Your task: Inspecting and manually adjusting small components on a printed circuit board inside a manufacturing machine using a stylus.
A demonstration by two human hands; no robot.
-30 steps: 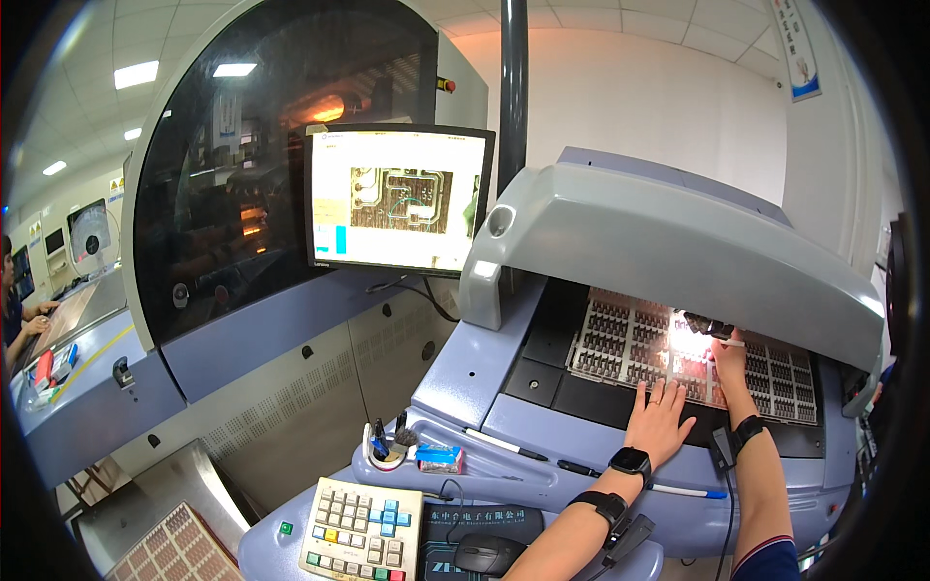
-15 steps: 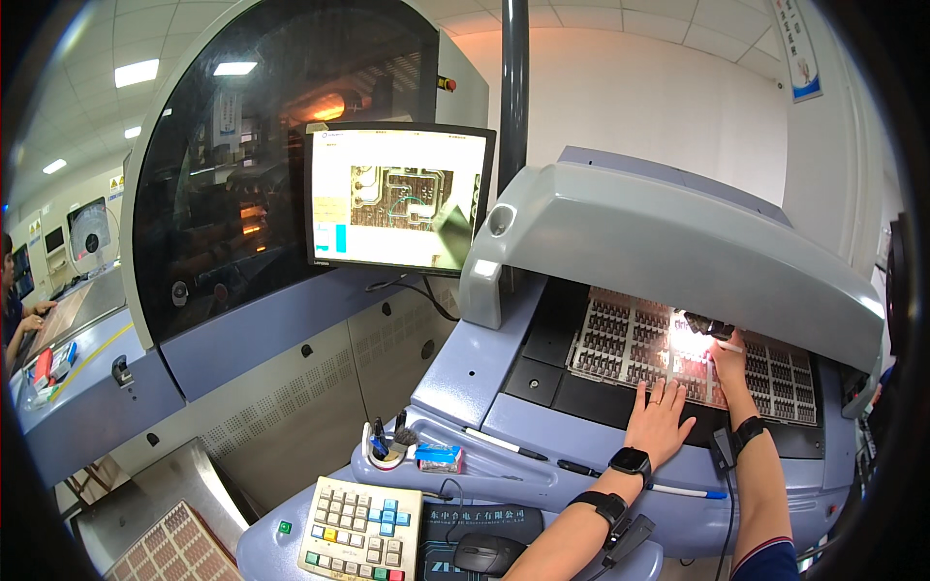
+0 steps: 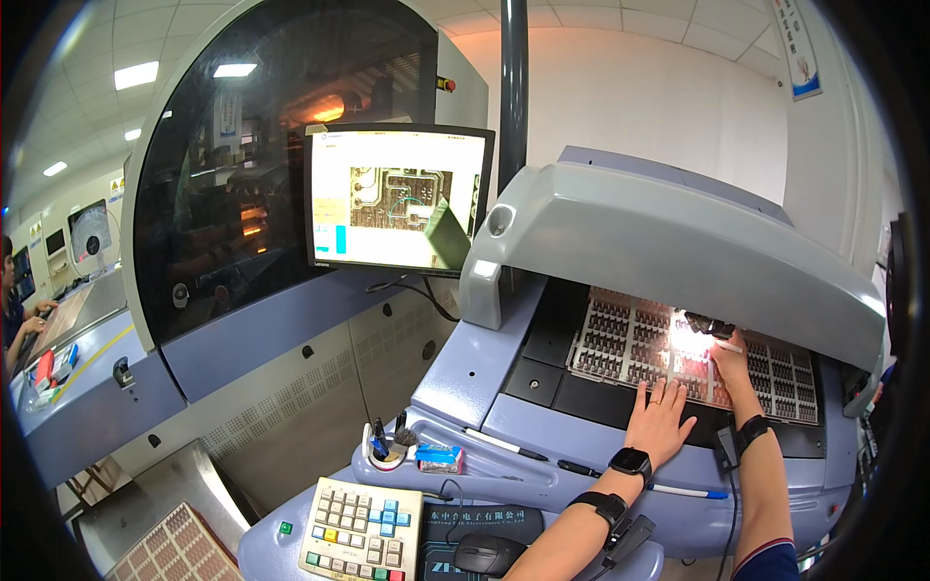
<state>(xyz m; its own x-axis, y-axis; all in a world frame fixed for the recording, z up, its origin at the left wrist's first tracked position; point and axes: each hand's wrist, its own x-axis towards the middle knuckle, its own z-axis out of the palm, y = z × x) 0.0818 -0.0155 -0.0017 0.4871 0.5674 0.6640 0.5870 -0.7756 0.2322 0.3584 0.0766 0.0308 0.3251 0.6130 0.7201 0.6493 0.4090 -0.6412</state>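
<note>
A circuit board panel (image 3: 620,339) with rows of small repeated units lies in the machine's bed under the grey hood. My left hand (image 3: 659,421) rests palm down at the panel's near edge, fingers spread, holding nothing. Farther right, my right hand (image 3: 728,360) reaches over the panel beside a bright lamp (image 3: 690,337) and a dark camera head (image 3: 709,325). Its fingers are bunched, and glare and the camera head hide what they hold. The monitor (image 3: 399,198) shows magnified board traces, with a grey-green, flat-ended tool tip (image 3: 447,235) over them.
The grey hood (image 3: 668,237) arches low over both hands. Nearer me are a keypad (image 3: 363,531), a mouse (image 3: 489,554), pens (image 3: 504,443) and a cup of tools (image 3: 389,445). More panels (image 3: 174,547) lie at lower left. Another person's hand (image 3: 39,315) works at far left.
On the monitor, the magnified tool tip has shifted a little and looks sharper and greener. My right forearm has moved slightly; my left hand stays in place.
</note>
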